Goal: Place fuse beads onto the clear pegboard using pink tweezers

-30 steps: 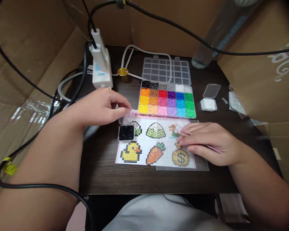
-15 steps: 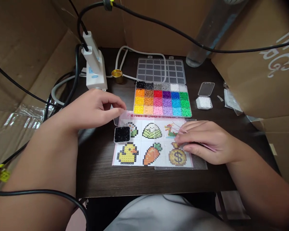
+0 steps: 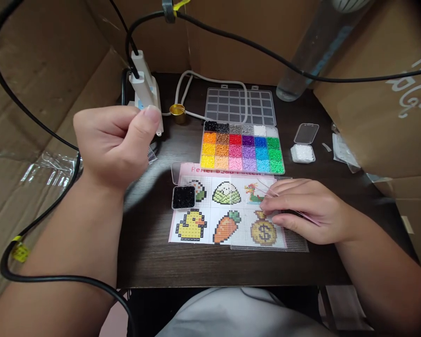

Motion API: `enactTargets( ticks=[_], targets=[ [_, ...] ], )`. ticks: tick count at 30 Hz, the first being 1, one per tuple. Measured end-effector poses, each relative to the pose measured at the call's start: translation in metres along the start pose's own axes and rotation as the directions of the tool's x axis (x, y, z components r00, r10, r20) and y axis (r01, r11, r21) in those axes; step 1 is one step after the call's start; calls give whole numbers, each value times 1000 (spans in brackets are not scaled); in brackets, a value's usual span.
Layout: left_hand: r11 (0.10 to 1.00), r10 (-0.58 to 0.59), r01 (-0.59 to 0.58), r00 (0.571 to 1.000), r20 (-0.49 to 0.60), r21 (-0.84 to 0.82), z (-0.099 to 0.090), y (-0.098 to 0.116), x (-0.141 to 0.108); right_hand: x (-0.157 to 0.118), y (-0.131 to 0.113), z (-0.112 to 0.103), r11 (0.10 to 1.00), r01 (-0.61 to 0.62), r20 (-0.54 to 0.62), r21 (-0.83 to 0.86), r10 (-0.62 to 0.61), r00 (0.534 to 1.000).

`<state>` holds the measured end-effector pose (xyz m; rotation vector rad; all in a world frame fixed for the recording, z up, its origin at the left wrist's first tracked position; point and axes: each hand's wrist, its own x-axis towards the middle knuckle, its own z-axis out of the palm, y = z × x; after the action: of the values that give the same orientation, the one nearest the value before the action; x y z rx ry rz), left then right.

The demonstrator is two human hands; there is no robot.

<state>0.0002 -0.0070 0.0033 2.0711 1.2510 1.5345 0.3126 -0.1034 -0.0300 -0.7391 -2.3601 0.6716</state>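
Note:
My left hand [image 3: 115, 140] is raised above the left of the table in a fist, thumb pressed along the curled index finger. Nothing shows in it. My right hand [image 3: 308, 210] rests at the right of the bead pattern sheet [image 3: 199, 213], with thin pink tweezers [image 3: 272, 191] in its fingers, tips pointing up and left. Under that hand a clear pegboard [image 3: 294, 243] covers the right part of the sheet, over the money bag and dragon pictures. A small box of black beads [image 3: 183, 197] stands open on the sheet's left side, above the duck picture.
Behind the sheet is a bead case [image 3: 242, 147] with many colours, its clear lid open. A small box of white beads [image 3: 302, 153] stands right of it. A gold cup [image 3: 177, 112], a power strip [image 3: 156, 100] and black cables [image 3: 231, 32] surround the workspace.
My left hand has moved away from the sheet's top left corner, up and left, and closed into a fist. My right hand keeps its place on the sheet. The view has shifted slightly.

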Motion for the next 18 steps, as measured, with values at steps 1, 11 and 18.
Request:
enactTargets(
  ticks=[1,11,18],
  targets=[
    [999,20,-20,1000,7,41,0,0,-1,0,0,0,1000,0,0,2,0,1000],
    [971,200,-199,980,4,135,3,-1,-2,3,-1,2,1000,10,-22,13,-9,1000],
    [968,151,-149,989,4,204,3,0,-4,5,-3,1,1000,3,-28,-1,-3,1000]
  ],
)
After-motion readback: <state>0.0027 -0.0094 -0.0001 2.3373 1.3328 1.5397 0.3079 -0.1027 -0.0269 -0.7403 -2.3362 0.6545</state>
